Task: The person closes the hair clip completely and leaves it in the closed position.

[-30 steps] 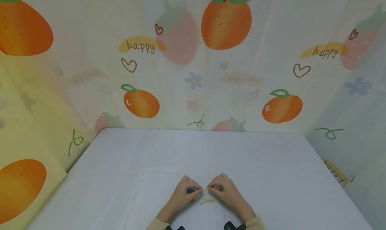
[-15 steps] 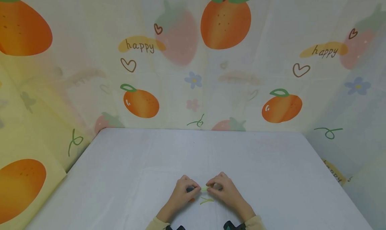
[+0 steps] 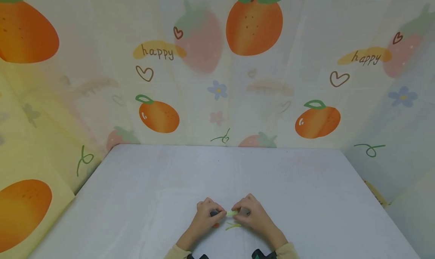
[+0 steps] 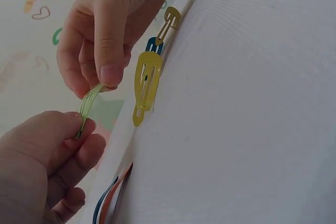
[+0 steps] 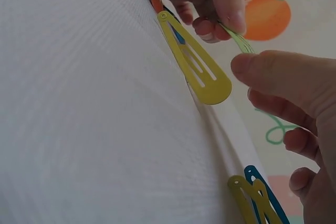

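Observation:
A light green snap hair clip (image 4: 89,103) is stretched between both hands above the table. My left hand (image 3: 206,215) pinches one end between thumb and forefinger. At the other end, my right hand (image 3: 253,213) grips it with thumb and fingertips, which cover that tip. Below the hands, on the white table, lies a yellow snap hair clip (image 5: 212,90), apparently overlapping another. By the left hand are an orange clip (image 4: 110,199) and a blue clip (image 4: 97,213). Near the right hand lie an olive-yellow clip (image 5: 238,195) and a blue clip (image 5: 281,212).
The white table (image 3: 170,183) stretches away beyond the hands. A fruit-printed cloth (image 3: 217,62) hangs behind it and along both sides. Dark wrist-camera mounts (image 3: 264,254) show at the sleeves.
The right hand's fingers have shifted slightly up and apart, and more of the light green hair clip shows between the hands. The yellow clip on the table stays put.

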A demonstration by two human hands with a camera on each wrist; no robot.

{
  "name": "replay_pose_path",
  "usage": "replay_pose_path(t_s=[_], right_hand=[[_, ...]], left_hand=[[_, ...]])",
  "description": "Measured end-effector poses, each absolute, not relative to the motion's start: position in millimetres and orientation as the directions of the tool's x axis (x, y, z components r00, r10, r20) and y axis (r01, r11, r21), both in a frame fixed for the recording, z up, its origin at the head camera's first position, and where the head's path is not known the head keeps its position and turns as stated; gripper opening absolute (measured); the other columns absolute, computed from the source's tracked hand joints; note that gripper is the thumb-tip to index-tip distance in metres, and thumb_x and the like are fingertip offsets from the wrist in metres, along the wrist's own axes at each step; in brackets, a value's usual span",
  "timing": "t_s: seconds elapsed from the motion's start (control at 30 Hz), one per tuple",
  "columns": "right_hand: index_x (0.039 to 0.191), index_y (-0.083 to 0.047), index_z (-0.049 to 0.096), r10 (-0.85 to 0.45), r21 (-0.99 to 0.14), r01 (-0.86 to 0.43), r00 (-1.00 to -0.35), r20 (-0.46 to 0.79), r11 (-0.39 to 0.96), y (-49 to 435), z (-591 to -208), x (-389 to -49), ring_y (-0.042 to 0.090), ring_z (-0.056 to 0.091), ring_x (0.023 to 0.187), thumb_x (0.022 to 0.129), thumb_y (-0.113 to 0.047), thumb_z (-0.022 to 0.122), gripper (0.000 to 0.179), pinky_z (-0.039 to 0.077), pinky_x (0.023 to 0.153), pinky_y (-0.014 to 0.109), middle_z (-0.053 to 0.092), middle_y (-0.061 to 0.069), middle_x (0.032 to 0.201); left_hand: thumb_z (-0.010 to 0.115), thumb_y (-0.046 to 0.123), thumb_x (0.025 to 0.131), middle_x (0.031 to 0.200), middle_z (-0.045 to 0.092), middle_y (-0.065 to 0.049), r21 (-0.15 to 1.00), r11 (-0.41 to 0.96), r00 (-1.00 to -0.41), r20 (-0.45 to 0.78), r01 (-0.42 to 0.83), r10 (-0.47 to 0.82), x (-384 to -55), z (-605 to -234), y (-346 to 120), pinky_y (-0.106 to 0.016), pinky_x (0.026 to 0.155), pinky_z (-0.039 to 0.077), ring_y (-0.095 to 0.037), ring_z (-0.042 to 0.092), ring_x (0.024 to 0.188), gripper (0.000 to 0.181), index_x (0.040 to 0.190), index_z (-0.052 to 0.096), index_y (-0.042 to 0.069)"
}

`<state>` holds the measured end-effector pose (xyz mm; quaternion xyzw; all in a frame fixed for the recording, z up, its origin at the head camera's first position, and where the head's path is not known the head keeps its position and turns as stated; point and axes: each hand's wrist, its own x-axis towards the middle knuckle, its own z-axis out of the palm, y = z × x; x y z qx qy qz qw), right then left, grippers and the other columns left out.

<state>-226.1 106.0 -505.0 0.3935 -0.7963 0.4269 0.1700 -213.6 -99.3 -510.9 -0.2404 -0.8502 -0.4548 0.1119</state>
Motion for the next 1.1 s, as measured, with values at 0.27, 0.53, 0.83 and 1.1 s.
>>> replay_pose_path(t_s=[0.27,0.53,0.83,1.1], right_hand=[[0.086,-0.014,0.065,-0.481,-0.537,-0.773,-0.633,0.606,0.339,106.0,-506.4,-226.5,0.01,0.043,0.072,0.066,-0.001,0.076,0.026,0.041,0.063,0.024,0.058,-0.01,0.079],[0.085,-0.013,0.064,-0.473,-0.543,-0.759,-0.649,0.596,0.358,105.8,-506.9,-227.7,0.009,0.045,0.069,0.066,-0.005,0.076,0.024,0.04,0.061,0.023,0.057,-0.01,0.076],[0.085,-0.013,0.063,-0.477,-0.544,-0.765,-0.642,0.6,0.346,105.9,-507.2,-227.8,0.008,0.044,0.068,0.065,-0.005,0.076,0.024,0.039,0.059,0.021,0.056,-0.009,0.074],[0.083,-0.013,0.063,-0.472,-0.563,-0.747,-0.662,0.582,0.353,105.7,-506.0,-226.4,0.008,0.044,0.067,0.066,-0.006,0.076,0.022,0.04,0.058,0.021,0.054,-0.011,0.073]], left_hand=[[0.065,0.022,0.081,0.07,0.052,0.018,0.722,0.469,-0.861,0.409,0.509,0.303,-212.7,-509.6,-98.8,-0.038,0.07,0.021,-0.004,0.038,0.069,0.013,0.074,0.069,0.012],[0.065,0.023,0.082,0.07,0.05,0.018,0.712,0.474,-0.856,0.42,0.517,0.303,-214.5,-512.5,-99.3,-0.034,0.068,0.023,-0.002,0.036,0.068,0.013,0.075,0.069,0.013],[0.064,0.024,0.082,0.071,0.05,0.017,0.723,0.477,-0.866,0.395,0.499,0.307,-213.4,-511.4,-99.4,-0.033,0.068,0.025,-0.003,0.038,0.068,0.015,0.076,0.07,0.012],[0.064,0.025,0.083,0.07,0.052,0.017,0.717,0.474,-0.859,0.407,0.512,0.311,-213.5,-511.5,-99.2,-0.034,0.068,0.025,-0.003,0.038,0.068,0.015,0.077,0.07,0.012]])
